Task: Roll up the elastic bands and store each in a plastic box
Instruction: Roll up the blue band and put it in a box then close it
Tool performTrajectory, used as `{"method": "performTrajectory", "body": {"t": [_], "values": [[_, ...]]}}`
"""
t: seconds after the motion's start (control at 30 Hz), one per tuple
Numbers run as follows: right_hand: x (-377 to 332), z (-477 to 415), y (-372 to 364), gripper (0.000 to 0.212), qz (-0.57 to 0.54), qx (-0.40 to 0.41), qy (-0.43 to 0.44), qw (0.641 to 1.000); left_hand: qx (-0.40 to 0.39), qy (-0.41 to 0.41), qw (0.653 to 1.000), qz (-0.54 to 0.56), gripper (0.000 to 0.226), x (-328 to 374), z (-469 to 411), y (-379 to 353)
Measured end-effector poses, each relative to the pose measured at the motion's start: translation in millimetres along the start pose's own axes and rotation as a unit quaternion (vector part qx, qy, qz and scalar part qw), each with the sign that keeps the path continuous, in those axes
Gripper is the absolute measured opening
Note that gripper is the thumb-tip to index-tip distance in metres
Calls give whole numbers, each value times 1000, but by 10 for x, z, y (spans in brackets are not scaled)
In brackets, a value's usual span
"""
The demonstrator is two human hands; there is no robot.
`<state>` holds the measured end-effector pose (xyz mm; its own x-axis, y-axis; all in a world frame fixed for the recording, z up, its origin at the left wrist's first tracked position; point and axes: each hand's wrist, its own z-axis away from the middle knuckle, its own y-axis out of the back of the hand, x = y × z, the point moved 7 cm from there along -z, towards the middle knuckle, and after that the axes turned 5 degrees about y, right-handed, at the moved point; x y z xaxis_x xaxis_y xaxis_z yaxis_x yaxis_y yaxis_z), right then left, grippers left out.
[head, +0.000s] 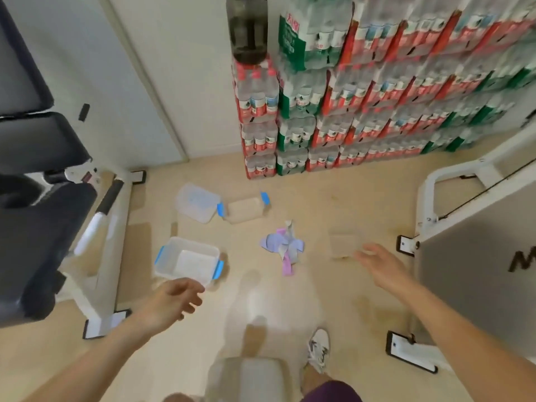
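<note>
1. Elastic bands (282,248), flat soft strips in lilac, pink and pale grey, lie tangled in a heap on the floor (319,198), not yet rolled.
2. Clear rigid plastic boxes with blue clips sit to their left: the nearest box (188,261) stands open, probably ready for filling, and the farther box (197,203) lies beyond it.
3. Left hand (174,300), fingers loosely curled, and right hand (380,265), fingers spread, hover empty on either side.

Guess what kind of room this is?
Probably a gym's back room or storeroom. A padded bench stands on the left and a white machine frame on the right. Shrink-wrapped water packs are stacked high at the back, and the bands fit a gym too.
</note>
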<state>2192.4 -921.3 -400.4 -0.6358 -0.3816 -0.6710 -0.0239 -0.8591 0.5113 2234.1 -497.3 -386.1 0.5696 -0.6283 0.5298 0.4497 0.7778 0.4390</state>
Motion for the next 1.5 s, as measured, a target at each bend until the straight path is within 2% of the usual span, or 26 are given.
{"method": "performTrajectory", "body": {"t": [0.17,0.27,0.37,0.53,0.7,0.77,0.83,0.9,0.97,1.03,1.1,1.17,1.23,1.3,1.37,1.43,1.5], "values": [[43,-1166,-118,55,103,-32,-17,994,-37,15,992,-122,21,277,-1191,-163],[167,-1823,-459,59,157,-50,-9,986,-32,-40,964,-260,23,437,-2103,-302],[447,-2471,-949,63,175,-44,-24,983,-48,-66,949,-305,27,452,-3143,-579],[1200,-3641,-2138,71,98,-71,-33,992,-59,-125,917,-374,33,-22,-4879,-1323],[1996,-4747,-3169,83,188,-113,-23,975,-98,-202,846,-483,47,-608,-6094,-2375],[2236,-5142,-3480,92,220,-120,-12,968,-94,-226,829,-503,55,-668,-6492,-2751],[2417,-5472,-3699,99,226,-109,1,968,-86,-235,831,-497,64,-704,-6811,-3111],[2476,-5672,-3857,96,232,-90,23,968,-56,-235,836,-492,68,-731,-6993,-3375],[2443,-5744,-3971,79,292,-34,72,953,0,-253,826,-504,62,-733,-7036,-3514],[2382,-5665,-4096,56,305,14,111,946,11,-282,824,-491,39,-717,-6987,-3589],[2356,-5576,-4185,41,224,-4,107,969,-57,-286,848,-443,27,-663,-6929,-3585],[2322,-5547,-4148,22,122,-49,59,990,-121,-247,888,-369,27,-556,-6861,-3438],[2192,-5497,-3960,16,41,-72,24,996,-129,-192,936,-265,17,-395,-6769,-3158],[1960,-5357,-3676,15,13,-81,25,996,-130,-152,964,-175,18,-223,-6604,-2872],[1631,-5128,-3363,20,17,-97,38,994,-165,-112,970,-139,21,-35,-6347,-2631],[1270,-4753,-3042,23,34,-112,53,992,-200,-88,961,-170,21,131,-5951,-2374],[891,-4343,-2700,15,42,-110,69,991,-216,-102,957,-162,21,351,-5504,-2075]]}}
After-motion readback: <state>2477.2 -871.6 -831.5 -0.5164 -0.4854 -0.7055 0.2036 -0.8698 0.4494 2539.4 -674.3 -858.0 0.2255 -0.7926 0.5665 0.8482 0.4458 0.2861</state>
